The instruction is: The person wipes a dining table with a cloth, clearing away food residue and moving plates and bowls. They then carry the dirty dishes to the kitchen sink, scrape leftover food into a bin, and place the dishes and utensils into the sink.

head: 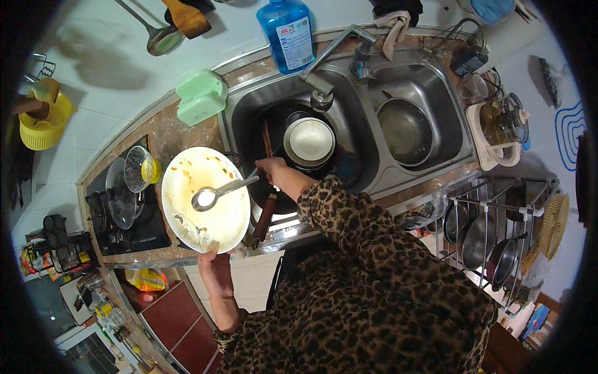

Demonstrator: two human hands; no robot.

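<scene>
My left hand grips the near rim of a large oval white plate with a floral pattern and food residue, held to the left of the sink. A metal spoon rests on the plate, its handle pointing over the right rim. Over the left sink basin, the fingers of my right hand are closed around something, perhaps chopsticks or a utensil handle; the fingers hide what it is. Stacked white bowls sit in a dark pan inside that basin. A dark red-brown handle extends over the sink's front edge.
A metal faucet reaches over the left basin. The right basin holds a metal bowl with liquid. Behind stand a blue detergent bottle and a green plastic container. Glass lids lie on the cooktop at left; a pan rack stands at right.
</scene>
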